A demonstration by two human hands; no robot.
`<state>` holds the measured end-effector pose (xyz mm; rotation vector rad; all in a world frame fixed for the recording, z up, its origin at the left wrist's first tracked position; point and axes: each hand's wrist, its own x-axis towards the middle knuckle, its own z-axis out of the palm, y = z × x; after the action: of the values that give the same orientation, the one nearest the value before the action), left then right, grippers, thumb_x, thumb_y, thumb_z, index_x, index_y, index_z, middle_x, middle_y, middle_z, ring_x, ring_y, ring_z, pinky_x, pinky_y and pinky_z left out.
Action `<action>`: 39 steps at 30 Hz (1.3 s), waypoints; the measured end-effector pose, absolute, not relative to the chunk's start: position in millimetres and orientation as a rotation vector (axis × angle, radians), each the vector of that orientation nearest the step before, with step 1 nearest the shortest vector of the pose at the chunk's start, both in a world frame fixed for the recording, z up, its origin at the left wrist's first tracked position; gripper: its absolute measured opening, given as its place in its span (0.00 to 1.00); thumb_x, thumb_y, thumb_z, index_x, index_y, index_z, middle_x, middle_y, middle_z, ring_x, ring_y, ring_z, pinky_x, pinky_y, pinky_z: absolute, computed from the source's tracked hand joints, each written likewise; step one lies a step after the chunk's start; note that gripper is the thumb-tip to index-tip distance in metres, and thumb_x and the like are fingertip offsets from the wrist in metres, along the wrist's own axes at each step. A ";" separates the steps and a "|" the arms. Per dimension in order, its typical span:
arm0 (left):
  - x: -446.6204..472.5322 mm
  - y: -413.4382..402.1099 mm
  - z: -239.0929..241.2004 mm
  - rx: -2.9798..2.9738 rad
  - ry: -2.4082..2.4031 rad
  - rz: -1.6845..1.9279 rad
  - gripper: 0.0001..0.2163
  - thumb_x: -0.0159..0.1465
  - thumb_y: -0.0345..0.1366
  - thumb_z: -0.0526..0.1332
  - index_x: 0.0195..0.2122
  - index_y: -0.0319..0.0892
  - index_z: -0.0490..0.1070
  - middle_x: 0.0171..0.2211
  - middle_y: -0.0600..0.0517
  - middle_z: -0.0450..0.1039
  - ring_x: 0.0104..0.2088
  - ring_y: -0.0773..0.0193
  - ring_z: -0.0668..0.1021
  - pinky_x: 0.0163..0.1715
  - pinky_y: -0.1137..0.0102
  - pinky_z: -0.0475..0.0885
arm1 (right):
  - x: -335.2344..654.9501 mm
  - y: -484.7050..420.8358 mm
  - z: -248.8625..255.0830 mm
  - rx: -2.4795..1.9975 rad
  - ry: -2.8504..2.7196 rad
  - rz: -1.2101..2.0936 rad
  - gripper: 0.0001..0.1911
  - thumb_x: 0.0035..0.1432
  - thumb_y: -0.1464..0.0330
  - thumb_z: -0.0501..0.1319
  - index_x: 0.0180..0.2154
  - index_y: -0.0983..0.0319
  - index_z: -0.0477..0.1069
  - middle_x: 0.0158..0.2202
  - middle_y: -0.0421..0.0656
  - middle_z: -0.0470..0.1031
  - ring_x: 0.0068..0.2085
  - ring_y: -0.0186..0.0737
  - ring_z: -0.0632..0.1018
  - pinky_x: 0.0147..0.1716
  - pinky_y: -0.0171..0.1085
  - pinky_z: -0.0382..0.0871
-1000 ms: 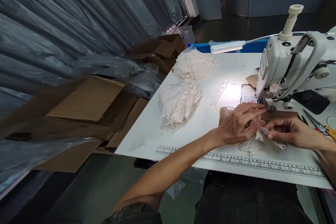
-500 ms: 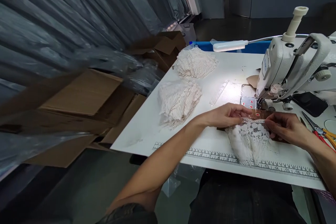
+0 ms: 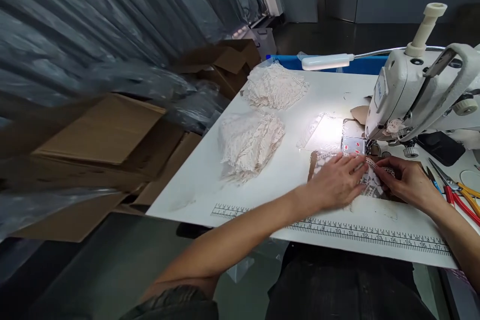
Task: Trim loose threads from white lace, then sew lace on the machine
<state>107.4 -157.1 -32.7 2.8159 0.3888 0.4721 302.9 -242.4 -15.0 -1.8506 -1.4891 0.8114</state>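
White lace fabric [image 3: 371, 182] lies over a brown strip [image 3: 312, 166] in front of the sewing machine [image 3: 397, 90]. My left hand [image 3: 339, 180] rests flat on the lace, fingers stretched toward the needle area and hiding part of the cloth. At the lace's right side, my right hand [image 3: 403, 180] pinches its edge between thumb and fingers. Just beyond the fingertips is the metal plate [image 3: 353, 145] with red marks, beside the presser foot [image 3: 370, 147].
Two piles of lace, a nearer one [image 3: 252, 145] and a farther one [image 3: 276, 86], sit on the white table [image 3: 187, 187]. Scissors [image 3: 455, 185] and a black phone-like object [image 3: 441, 147] lie at right. A lamp [image 3: 326, 62] hangs behind; cardboard boxes [image 3: 101, 130] stand left.
The lace, earlier hanging in folds toward the table's front edge, now lies spread over the brown strip. My left hand has gone from pinching its edge to lying flat on it.
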 end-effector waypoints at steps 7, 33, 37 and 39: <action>100.0 -119.0 -33.6 2.737 0.134 0.588 0.16 0.70 0.41 0.54 0.55 0.40 0.70 0.58 0.40 0.71 0.57 0.51 0.75 0.59 0.52 0.67 | 307.0 -243.5 -20.9 -1.850 -1.348 0.983 0.27 0.51 0.45 0.64 0.39 0.62 0.75 0.21 0.42 0.74 0.21 0.39 0.73 0.17 0.36 0.65; 107.9 -138.2 -37.9 2.707 0.200 0.683 0.13 0.70 0.34 0.52 0.34 0.44 0.76 0.41 0.47 0.78 0.43 0.62 0.79 0.56 0.57 0.73 | 316.9 -235.9 -17.1 -1.709 -2.032 0.400 0.19 0.64 0.64 0.51 0.47 0.61 0.78 0.34 0.46 0.81 0.29 0.40 0.79 0.29 0.37 0.70; 108.5 -138.7 -37.8 2.826 0.165 0.749 0.13 0.71 0.32 0.52 0.34 0.44 0.75 0.39 0.50 0.78 0.40 0.66 0.79 0.58 0.60 0.72 | 315.6 -240.1 -30.4 -1.577 -2.091 0.303 0.19 0.66 0.66 0.50 0.50 0.60 0.77 0.41 0.49 0.79 0.36 0.43 0.79 0.35 0.40 0.73; 108.9 -138.0 -39.7 2.881 0.128 0.796 0.12 0.71 0.31 0.52 0.34 0.44 0.75 0.37 0.52 0.78 0.38 0.69 0.79 0.59 0.61 0.71 | 316.3 -242.1 -35.0 -1.561 -2.143 0.219 0.19 0.67 0.67 0.51 0.51 0.60 0.77 0.41 0.49 0.78 0.35 0.42 0.79 0.34 0.39 0.73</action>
<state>108.9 -138.0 -39.7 2.8811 0.1280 0.7964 316.3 -242.1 -35.0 -1.5610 -2.1431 0.2189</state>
